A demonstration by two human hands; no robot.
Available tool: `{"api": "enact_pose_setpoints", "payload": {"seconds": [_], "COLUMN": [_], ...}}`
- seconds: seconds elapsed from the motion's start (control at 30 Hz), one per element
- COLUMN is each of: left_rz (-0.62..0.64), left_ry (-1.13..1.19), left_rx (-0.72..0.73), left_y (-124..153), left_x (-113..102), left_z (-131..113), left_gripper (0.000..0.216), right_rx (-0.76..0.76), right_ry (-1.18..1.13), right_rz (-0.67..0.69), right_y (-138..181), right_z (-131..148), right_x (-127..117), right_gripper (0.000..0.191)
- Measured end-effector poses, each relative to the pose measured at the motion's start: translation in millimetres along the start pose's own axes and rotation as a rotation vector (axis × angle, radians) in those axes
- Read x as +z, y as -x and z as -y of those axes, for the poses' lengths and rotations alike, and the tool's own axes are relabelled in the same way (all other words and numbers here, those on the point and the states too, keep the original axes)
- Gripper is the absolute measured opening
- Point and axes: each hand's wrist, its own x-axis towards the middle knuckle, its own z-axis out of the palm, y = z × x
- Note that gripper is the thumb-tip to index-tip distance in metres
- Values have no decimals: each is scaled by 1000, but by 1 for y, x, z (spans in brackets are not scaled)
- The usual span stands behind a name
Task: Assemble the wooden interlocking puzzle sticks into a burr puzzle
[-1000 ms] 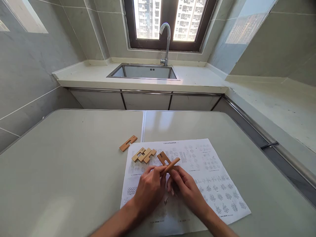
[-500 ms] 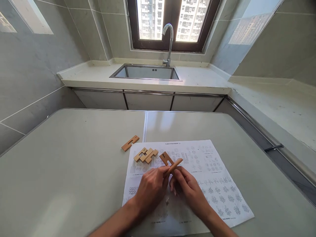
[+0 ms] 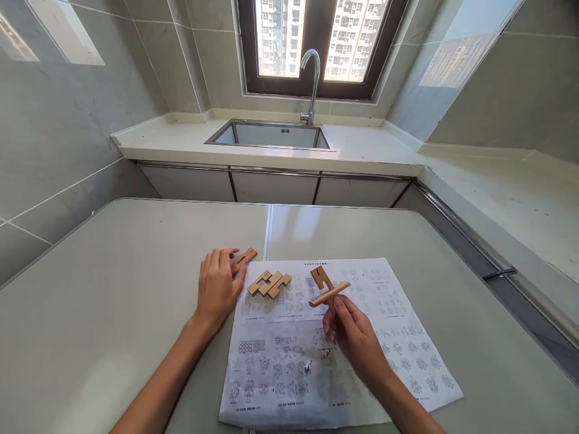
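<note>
My right hand [image 3: 355, 331] pinches two crossed wooden puzzle pieces above the printed sheet. One is a notched flat piece [image 3: 319, 275] with a dark mark at its upper end; the other is a slimmer wooden piece [image 3: 332, 293] lying across it. To the left, my left hand [image 3: 219, 286] has its fingers and thumb around the near end of a separate notched wooden piece [image 3: 250, 254] on the table, partly hiding it. Between the hands, several interlocking wooden pieces [image 3: 270, 283] lie together on the sheet's upper left.
The paper sheet [image 3: 271, 416], printed with small diagrams, lies on a pale table [image 3: 113, 289] with a seam down its middle. Beyond the table are a counter [image 3: 158, 144], a sink [image 3: 266, 147] and a tap [image 3: 312, 84] under a window. Another counter [image 3: 497, 181] runs along the right.
My left hand has left the crossed pieces and moved up and left to the separate notched piece. My right hand keeps the crossed pieces and has shifted slightly right.
</note>
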Motion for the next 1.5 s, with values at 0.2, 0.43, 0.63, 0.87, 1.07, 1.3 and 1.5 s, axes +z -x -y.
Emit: {"api": "enact_pose_setpoints", "payload": {"seconds": [0.2, 0.43, 0.63, 0.87, 1.07, 1.3, 1.5], "left_rz": [151, 196, 142, 544, 792, 880, 898], "left_ry": [-74, 4, 452, 1319, 1555, 1615, 1657], "left_rx": [-163, -186, -327, -402, -374, -360, -355], "left_y": [1, 1, -3, 20, 42, 49, 52], "left_x": [9, 11, -10, -23, -18, -11, -6], "left_z": [24, 22, -4, -76, -101, -99, -99], "left_gripper": [40, 41, 36, 44, 41, 39, 42], "right_rx": [7, 0, 14, 107, 183, 215, 235], "right_ry": [17, 12, -40, -253, -326, -293, -327], "right_rz": [31, 47, 49, 76, 126, 229, 281], "right_y": [1, -1, -2, -5, -5, -2, -1], "right_z": [-3, -4, -1, 4, 9, 3, 1], "right_x": [-2, -3, -2, -3, -1, -3, -4], "right_gripper": [44, 42, 41, 39, 36, 35, 33]}}
